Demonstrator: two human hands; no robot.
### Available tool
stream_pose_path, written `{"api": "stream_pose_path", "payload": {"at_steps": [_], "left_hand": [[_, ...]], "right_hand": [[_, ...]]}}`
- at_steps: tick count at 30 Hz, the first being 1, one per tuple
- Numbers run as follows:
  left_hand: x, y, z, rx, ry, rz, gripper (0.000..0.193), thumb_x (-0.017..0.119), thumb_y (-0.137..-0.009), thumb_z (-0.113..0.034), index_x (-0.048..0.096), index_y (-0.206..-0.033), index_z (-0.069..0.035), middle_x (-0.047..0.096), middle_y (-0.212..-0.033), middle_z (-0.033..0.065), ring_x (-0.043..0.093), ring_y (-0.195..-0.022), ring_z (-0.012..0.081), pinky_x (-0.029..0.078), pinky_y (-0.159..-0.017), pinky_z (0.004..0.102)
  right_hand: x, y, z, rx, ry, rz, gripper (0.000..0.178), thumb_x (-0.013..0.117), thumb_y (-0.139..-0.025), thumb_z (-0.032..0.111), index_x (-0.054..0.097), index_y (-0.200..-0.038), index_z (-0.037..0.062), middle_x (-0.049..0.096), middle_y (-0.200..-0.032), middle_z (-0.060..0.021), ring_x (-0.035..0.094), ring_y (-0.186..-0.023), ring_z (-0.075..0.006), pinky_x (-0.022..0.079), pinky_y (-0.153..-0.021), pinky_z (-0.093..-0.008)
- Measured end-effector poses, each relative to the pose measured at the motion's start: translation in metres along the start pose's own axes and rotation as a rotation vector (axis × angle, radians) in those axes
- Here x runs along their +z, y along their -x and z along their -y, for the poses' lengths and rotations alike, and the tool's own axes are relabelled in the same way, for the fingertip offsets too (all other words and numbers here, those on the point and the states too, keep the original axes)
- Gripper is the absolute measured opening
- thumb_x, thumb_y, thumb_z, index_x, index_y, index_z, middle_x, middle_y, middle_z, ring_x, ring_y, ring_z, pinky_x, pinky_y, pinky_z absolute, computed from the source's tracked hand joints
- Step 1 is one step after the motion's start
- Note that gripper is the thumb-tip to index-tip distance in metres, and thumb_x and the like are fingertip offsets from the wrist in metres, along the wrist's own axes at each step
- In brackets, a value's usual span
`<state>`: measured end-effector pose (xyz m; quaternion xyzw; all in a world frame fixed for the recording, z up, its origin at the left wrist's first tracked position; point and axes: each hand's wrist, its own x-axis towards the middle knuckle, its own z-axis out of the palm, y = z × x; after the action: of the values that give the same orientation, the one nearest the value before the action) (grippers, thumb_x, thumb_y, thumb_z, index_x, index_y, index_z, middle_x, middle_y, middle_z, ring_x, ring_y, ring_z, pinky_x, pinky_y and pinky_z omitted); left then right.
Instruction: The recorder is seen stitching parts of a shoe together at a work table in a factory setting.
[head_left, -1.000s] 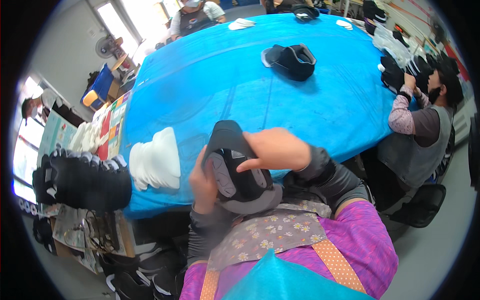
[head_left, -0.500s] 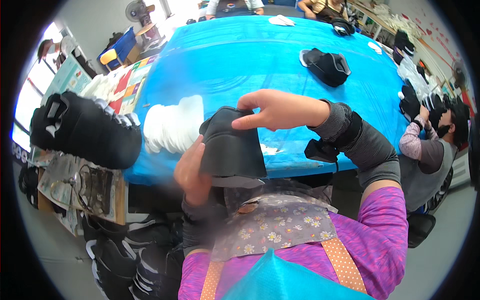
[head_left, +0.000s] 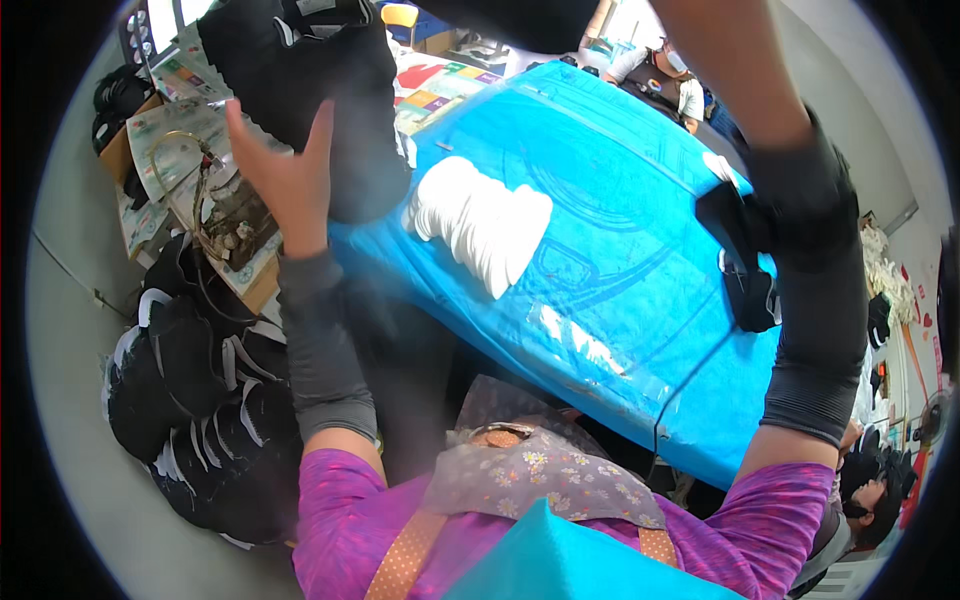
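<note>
My left hand (head_left: 285, 180) is raised with thumb and fingers spread, right in front of a tall stack of black shoe uppers (head_left: 345, 110); whether it touches them I cannot tell. My right forearm (head_left: 745, 75) reaches up past the top edge, so the right hand itself is out of sight. A dark piece (head_left: 520, 18), cut off by the top edge, hangs over the table's far left side; what holds it is hidden. On the blue-covered table (head_left: 620, 250) lies a row of nested white pieces (head_left: 480, 215), right of the black stack.
Another black shoe upper (head_left: 752, 300) lies beside my right arm. A cable (head_left: 690, 380) runs across the table. More black uppers (head_left: 200, 420) are piled low on the left, below a cluttered side bench (head_left: 190, 195). One person (head_left: 665, 85) sits across, another (head_left: 870, 495) at right.
My view has turned left. The black upper that both hands held before me is no longer there. My left hand has moved to the stack, and my right arm has stretched up and forward.
</note>
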<state>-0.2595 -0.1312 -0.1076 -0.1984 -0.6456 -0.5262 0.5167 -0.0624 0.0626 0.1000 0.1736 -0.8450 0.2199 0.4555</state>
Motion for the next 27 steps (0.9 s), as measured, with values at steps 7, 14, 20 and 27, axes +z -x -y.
{"api": "stream_pose_path", "payload": {"at_steps": [7, 14, 20, 27], "left_hand": [[0.074, -0.027, 0.020, 0.168, -0.272, 0.058, 0.117, 0.084, -0.061, -0.060, 0.035, -0.139, 0.012, 0.046, -0.136, 0.0305, 0.044, -0.128, 0.0437, 0.035, -0.108, 0.0494], [0.084, -0.016, 0.018, 0.249, -0.282, -0.059, 0.092, 0.083, -0.066, -0.052, 0.049, -0.122, 0.013, 0.056, -0.119, 0.0304, 0.054, -0.112, 0.0444, 0.045, -0.096, 0.0497], [0.066, -0.008, 0.032, 0.088, 0.004, 0.072, 0.070, 0.075, -0.075, -0.033, 0.052, -0.127, 0.008, 0.057, -0.125, 0.0256, 0.055, -0.115, 0.0372, 0.043, -0.100, 0.0429], [0.010, -0.159, 0.026, -0.122, 0.412, 0.027, 0.042, 0.061, -0.092, -0.026, 0.058, -0.125, 0.001, 0.062, -0.122, 0.0119, 0.057, -0.114, 0.0201, 0.043, -0.097, 0.0310]], "right_hand": [[0.104, -0.108, -0.066, -0.557, 0.125, 0.011, 0.030, 0.063, -0.088, 0.021, 0.062, -0.106, -0.0026, 0.063, -0.099, -0.0240, 0.059, -0.098, -0.0413, 0.047, -0.087, -0.0457], [0.150, -0.099, -0.072, -0.416, 0.220, 0.235, 0.030, 0.062, -0.088, 0.023, 0.062, -0.106, -0.0015, 0.064, -0.106, -0.0241, 0.059, -0.106, -0.0393, 0.046, -0.093, -0.0452], [0.153, -0.087, -0.068, -0.374, 0.190, 0.202, 0.029, 0.057, -0.092, 0.025, 0.063, -0.105, -0.0007, 0.064, -0.105, -0.0247, 0.060, -0.104, -0.0403, 0.046, -0.092, -0.0463], [0.178, -0.131, -0.091, -0.377, 0.290, 0.111, 0.032, 0.055, -0.093, 0.029, 0.065, -0.101, 0.0000, 0.067, -0.084, -0.0225, 0.067, -0.080, -0.0350, 0.052, -0.069, -0.0407]]}}
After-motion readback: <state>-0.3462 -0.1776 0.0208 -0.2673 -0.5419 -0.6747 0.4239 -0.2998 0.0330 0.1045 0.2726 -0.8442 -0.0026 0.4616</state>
